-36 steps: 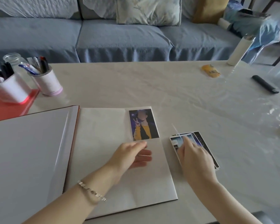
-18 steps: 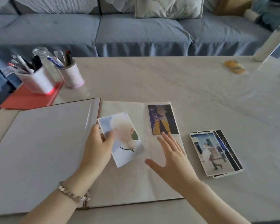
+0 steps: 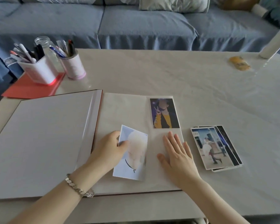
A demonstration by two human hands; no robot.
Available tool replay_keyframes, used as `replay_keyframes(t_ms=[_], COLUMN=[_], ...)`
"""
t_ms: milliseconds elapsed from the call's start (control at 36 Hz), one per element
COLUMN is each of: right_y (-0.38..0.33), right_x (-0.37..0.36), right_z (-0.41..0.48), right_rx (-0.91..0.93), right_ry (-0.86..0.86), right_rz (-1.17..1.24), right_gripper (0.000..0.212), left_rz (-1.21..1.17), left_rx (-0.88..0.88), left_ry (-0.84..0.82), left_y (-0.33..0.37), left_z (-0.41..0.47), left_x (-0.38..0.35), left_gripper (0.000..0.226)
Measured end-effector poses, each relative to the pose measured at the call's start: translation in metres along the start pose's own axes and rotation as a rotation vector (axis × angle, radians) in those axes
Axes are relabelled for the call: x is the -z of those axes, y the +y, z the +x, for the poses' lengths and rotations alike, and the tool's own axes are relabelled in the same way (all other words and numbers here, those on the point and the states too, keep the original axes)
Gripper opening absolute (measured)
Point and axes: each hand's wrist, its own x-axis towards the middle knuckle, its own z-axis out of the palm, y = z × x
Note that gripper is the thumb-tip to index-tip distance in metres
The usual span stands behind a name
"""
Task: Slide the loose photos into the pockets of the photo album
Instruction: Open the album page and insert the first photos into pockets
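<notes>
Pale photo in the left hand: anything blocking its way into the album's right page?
Nothing visible. The pale photo is over bare album page; the right hand lies flat beside it, apart. Pocket openings aren't discernible.

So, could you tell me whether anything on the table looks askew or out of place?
Only mildly. The pale photo gripped by the left hand sits tilted over the album, not square with the placed photo at its top right. The stack beside the album is fanned and skewed. Nothing looks spilled or damaged.
</notes>
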Motion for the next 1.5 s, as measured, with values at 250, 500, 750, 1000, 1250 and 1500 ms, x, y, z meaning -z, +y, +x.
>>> replay_keyframes(t_ms=[250, 500, 750, 1000, 1250, 1500], right_y=[0.002, 0.004, 0.013, 0.024, 0.028, 0.03], right_x=[0.002, 0.015, 0.017, 0.021, 0.023, 0.025], right_z=[0.0, -0.007, -0.014, -0.018, -0.018, -0.017], right_rx=[-0.007, 0.0, -0.056, -0.083, -0.066, -0.062], right_ry=[-0.024, 0.01, 0.052, 0.073, 0.068, 0.079], right_rz=[0.06, 0.394, 0.552, 0.554, 0.55, 0.572], right_gripper=[0.074, 0.069, 0.054, 0.045, 0.045, 0.046], left_rz=[0.029, -0.072, -0.048, 0.157, 0.24, -0.087], left_rx=[-0.02, 0.066, 0.114, 0.084, -0.066, -0.015], left_ry=[-0.087, -0.036, -0.234, -0.329, -0.182, -0.021], left_y=[0.007, 0.003, 0.022, 0.035, 0.041, 0.041], left_z=[0.002, 0.0, -0.01, -0.011, -0.028, -0.025], left_x=[-0.009, -0.026, -0.051, -0.036, -0.052, -0.061], left_gripper=[0.018, 0.028, 0.026, 0.03, 0.039, 0.017])
